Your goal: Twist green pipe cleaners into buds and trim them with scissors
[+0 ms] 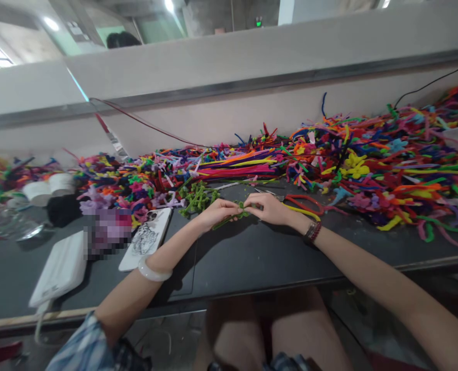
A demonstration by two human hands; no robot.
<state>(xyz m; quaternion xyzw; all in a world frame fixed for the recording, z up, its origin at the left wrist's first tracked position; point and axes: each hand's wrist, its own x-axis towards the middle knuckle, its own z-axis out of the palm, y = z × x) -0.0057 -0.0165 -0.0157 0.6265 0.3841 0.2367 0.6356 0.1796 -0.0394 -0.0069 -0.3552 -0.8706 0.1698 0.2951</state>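
Observation:
My left hand (221,214) pinches a green pipe cleaner (242,210), part of which runs down under the palm. From the other side, my right hand (268,207) grips the same green piece between thumb and fingertips, so both hands meet just above the dark table. The held piece looks bent or twisted, but the fingers cover most of it. Left of and behind the left hand lies a small heap of green pipe cleaner pieces (198,198). Scissors with red-orange handles (308,203) rest just behind the right hand.
Colourful pipe cleaners (368,154) are heaped along the back wall, with a bundle of straight ones (240,166) in the middle. A phone (147,239), a white power bank (61,268) with a cable, and white cups (49,189) stand left. The table's front edge (198,305) runs before my lap.

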